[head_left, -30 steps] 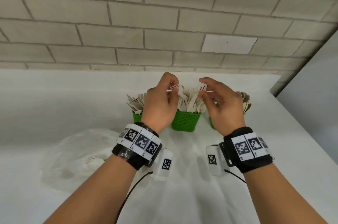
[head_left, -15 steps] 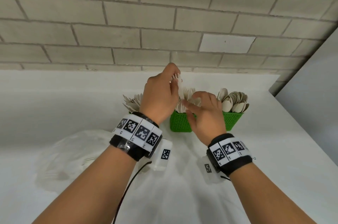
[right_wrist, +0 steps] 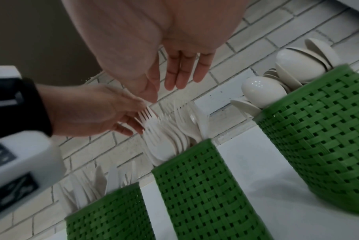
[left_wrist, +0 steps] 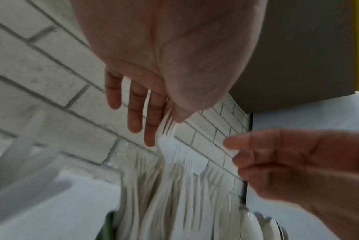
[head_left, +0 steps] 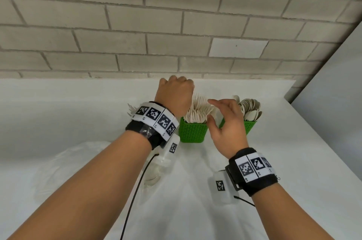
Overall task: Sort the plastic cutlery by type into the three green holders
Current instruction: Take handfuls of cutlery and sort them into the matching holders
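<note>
Three green woven holders stand in a row by the brick wall. The left holder [right_wrist: 111, 211] has knives, the middle holder [head_left: 193, 132] forks, the right holder [head_left: 249, 126] spoons [head_left: 250, 106]. My left hand [head_left: 175, 94] is above the middle holder and pinches a white fork [left_wrist: 167, 129] by its tines between thumb and forefinger. The fork's handle reaches down among the other forks [right_wrist: 164, 138]. My right hand [head_left: 225, 120] hovers between the middle and right holders, fingers straight and holding nothing. In the head view my left wrist hides the left holder; only knife tips [head_left: 130, 110] show.
A crumpled clear plastic bag [head_left: 64, 165] lies on the white table [head_left: 284, 161] at the near left. The brick wall [head_left: 176, 24] rises just behind the holders. A grey panel [head_left: 333, 102] borders the table on the right.
My right hand has let go of the cutlery that both hands held above the middle holder, then drawn back and opened. My left hand keeps one fork over that holder.
</note>
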{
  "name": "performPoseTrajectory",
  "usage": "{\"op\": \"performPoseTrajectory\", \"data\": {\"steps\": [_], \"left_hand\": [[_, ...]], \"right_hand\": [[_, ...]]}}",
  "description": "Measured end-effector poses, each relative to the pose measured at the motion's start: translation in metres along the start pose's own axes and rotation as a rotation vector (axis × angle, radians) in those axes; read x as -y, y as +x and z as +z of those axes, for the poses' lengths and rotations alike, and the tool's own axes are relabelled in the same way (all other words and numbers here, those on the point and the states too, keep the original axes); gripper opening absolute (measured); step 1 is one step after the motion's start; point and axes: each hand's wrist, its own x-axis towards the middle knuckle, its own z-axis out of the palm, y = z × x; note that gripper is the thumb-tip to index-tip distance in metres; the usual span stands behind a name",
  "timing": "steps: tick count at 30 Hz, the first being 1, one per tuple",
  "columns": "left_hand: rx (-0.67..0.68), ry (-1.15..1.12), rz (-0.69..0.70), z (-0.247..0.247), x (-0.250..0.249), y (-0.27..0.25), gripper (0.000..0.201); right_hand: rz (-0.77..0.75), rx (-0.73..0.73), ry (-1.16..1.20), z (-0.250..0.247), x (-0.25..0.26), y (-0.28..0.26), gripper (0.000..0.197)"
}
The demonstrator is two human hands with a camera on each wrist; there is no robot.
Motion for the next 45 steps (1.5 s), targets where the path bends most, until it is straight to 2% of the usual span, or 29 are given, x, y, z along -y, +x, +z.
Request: {"op": "performPoseTrajectory", "data": {"steps": [2,4,7,11,14,20,22,24,28,30,32,33,34,36,37,39,41,42,45], "left_hand": [[0.103,0.043,-0.021,0.007,0.001,-0.005,0.029],[0.146,0.036,-0.046,0.014,0.0,-0.011,0.05],[0.251,0.054,-0.047,0.019,-0.004,-0.015,0.069],[0.303,-0.053,-0.083,0.012,-0.002,-0.02,0.068],[0.285,-0.058,-0.015,0.015,-0.006,-0.032,0.063],[0.406,-0.014,-0.059,0.027,-0.018,-0.041,0.075],[0.363,-0.066,-0.066,0.022,-0.019,-0.044,0.079],[0.259,-0.197,-0.079,0.01,-0.017,-0.056,0.081],[0.103,-0.406,-0.203,-0.021,0.014,-0.104,0.074],[0.016,-0.47,-0.297,-0.034,0.047,-0.142,0.055],[-0.059,-0.421,-0.443,-0.041,0.082,-0.185,0.04],[-0.085,-0.374,-0.547,-0.043,0.097,-0.207,0.037],[-0.096,-0.327,-0.664,-0.043,0.108,-0.229,0.042],[-0.041,-0.29,-0.903,-0.036,0.12,-0.265,0.069],[0.025,-0.32,-1.004,-0.03,0.122,-0.28,0.085],[0.165,-0.426,-1.122,-0.018,0.123,-0.299,0.106],[0.227,-0.505,-1.138,-0.005,0.126,-0.309,0.107],[0.206,-0.53,-1.135,-0.001,0.127,-0.311,0.101],[0.132,-0.662,-1.115,0.009,0.132,-0.309,0.071]], "right_hand": [[0.006,-0.017,0.013,-0.004,0.0,0.004,0.037],[0.007,-0.022,-0.001,-0.005,0.0,0.006,0.039],[0.004,0.098,-0.153,0.002,0.001,0.008,0.049],[-0.043,0.339,-0.317,0.015,0.003,0.027,0.06],[-0.055,0.535,-0.329,0.019,-0.003,0.033,0.056],[-0.029,0.588,-0.323,0.018,-0.005,0.037,0.053],[-0.022,0.602,-0.338,0.014,-0.002,0.039,0.055],[-0.011,0.6,-0.332,0.012,0.004,0.037,0.058],[0.01,0.704,-0.45,0.011,0.011,0.042,0.059],[0.014,0.609,-0.422,0.011,0.029,0.046,0.056],[-0.083,0.394,-0.185,0.013,0.065,0.036,0.046],[-0.151,0.376,-0.043,0.019,0.088,0.025,0.036],[-0.19,0.472,0.078,0.028,0.11,0.011,0.025],[-0.169,0.823,0.218,0.055,0.146,-0.018,0.015],[-0.152,0.968,0.234,0.072,0.156,-0.03,0.014],[-0.179,1.143,0.114,0.106,0.167,-0.047,0.019],[-0.251,1.274,-0.19,0.129,0.167,-0.056,0.044],[-0.271,1.317,-0.324,0.135,0.165,-0.059,0.057],[-0.302,1.406,-0.472,0.147,0.157,-0.068,0.083]]}}
